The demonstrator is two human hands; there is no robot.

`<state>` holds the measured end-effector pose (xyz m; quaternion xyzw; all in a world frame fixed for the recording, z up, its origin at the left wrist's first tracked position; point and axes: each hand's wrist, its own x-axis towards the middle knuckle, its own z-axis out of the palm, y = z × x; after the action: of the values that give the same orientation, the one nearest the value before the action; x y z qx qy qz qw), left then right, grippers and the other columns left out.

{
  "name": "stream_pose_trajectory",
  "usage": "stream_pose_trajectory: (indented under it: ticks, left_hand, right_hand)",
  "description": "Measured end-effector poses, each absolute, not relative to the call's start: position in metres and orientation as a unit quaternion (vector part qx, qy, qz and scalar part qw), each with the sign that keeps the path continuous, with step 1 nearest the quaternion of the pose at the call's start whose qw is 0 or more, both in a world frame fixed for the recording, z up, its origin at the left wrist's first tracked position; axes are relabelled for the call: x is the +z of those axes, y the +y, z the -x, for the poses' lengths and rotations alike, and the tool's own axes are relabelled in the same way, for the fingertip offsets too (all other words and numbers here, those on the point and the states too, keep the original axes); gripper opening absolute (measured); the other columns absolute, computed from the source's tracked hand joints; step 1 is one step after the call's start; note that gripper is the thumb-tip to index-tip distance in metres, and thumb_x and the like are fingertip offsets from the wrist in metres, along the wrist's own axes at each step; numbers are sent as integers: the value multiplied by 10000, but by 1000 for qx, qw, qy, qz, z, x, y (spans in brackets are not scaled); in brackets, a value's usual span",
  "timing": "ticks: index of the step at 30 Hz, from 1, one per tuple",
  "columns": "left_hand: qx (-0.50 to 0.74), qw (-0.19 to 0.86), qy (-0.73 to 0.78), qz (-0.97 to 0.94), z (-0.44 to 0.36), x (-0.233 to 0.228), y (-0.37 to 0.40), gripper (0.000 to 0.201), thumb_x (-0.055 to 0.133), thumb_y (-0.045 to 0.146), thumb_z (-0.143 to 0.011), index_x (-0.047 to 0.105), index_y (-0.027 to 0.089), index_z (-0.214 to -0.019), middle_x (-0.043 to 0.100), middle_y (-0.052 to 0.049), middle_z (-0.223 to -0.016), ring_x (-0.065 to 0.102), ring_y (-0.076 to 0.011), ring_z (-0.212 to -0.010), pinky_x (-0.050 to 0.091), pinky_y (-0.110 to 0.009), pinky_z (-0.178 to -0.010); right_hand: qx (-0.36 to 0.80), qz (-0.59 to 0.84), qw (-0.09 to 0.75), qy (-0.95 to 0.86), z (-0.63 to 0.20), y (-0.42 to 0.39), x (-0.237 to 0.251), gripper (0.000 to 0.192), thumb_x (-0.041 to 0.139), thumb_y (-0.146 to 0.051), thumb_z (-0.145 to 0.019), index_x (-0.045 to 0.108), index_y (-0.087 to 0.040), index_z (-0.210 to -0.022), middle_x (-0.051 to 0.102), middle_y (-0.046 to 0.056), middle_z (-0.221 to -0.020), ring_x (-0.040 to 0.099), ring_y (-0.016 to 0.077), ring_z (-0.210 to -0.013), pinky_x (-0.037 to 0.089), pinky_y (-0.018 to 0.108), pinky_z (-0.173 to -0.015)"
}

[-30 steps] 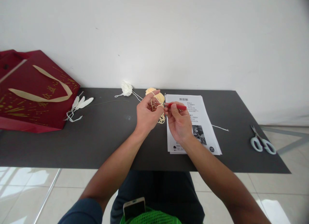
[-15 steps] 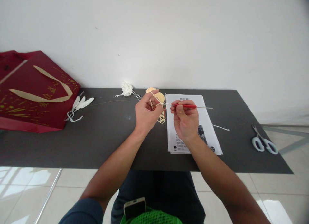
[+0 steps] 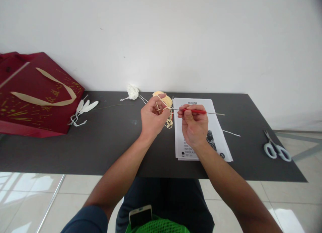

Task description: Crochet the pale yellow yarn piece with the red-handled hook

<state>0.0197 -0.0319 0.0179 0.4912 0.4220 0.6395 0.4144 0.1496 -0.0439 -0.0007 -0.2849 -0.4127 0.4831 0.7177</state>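
Hook (image 3: 197,111) points to nine o'clock, pinched in the right hand (image 3: 193,127) above paper (image 3: 215,125). The left hand (image 3: 154,118) pinches yarn (image 3: 169,123) near the hook's tip. On the counter (image 3: 113,139), from the left hand, the cream ball (image 3: 167,101) sits at one o'clock, the bag (image 3: 25,78) at nine; scissors (image 3: 274,144) lie past three.

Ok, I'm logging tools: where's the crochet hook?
The crochet hook is right of centre in the head view, in the right hand over the printed sheets.

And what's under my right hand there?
Printed sheets lie beneath your right hand; the title and some lower lines show. Whatever's printed behind the hand is covered.
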Motion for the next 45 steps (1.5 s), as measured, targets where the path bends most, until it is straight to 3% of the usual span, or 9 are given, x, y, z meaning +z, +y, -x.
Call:
stream_pose_trajectory:
  ticks: [15,25,35,41,45]
  left_hand:
    - [637,393,457,-480,-21,19,-32,357,699,123,-722,687,202,-1069,637,51,-729,557,-83,-628,445,-225,-634]
    - [674,350,452,-468,-23,8,-29,310,700,90,-713,711,204,-1001,641,66,-668,568,-72,-568,449,-208,-600]
    - [673,309,488,-462,-27,14,-35,263,709,110,-717,711,190,-968,664,56,-680,562,-68,-560,459,-204,-599]
    - [682,401,465,-398,-28,13,-30,316,766,124,-672,698,187,-973,688,54,-685,604,-81,-572,470,-209,-594]
    - [670,508,430,-330,-26,16,-27,390,810,130,-627,692,177,-996,692,45,-671,578,-70,-526,370,-187,-500]
  right_hand:
    - [476,259,735,-409,-147,-46,-2,123,789,-247,-862,689,-292,-918,764,-27,-958,718,117,-757,612,302,-748]
    - [298,263,742,-541,-145,-51,-9,161,734,-156,-889,724,-283,-988,794,10,-994,750,154,-793,637,343,-701]
    - [250,265,736,-570,-145,-54,-14,291,687,-93,-906,750,-325,-1071,796,11,-1050,768,171,-841,678,369,-719]
    - [212,281,713,-606,-147,-54,-19,342,692,-100,-905,768,-363,-1111,807,8,-1105,781,204,-966,684,413,-811]
    - [177,301,690,-633,-148,-54,-17,365,694,-77,-893,784,-358,-1108,813,13,-1122,781,215,-990,673,433,-854]
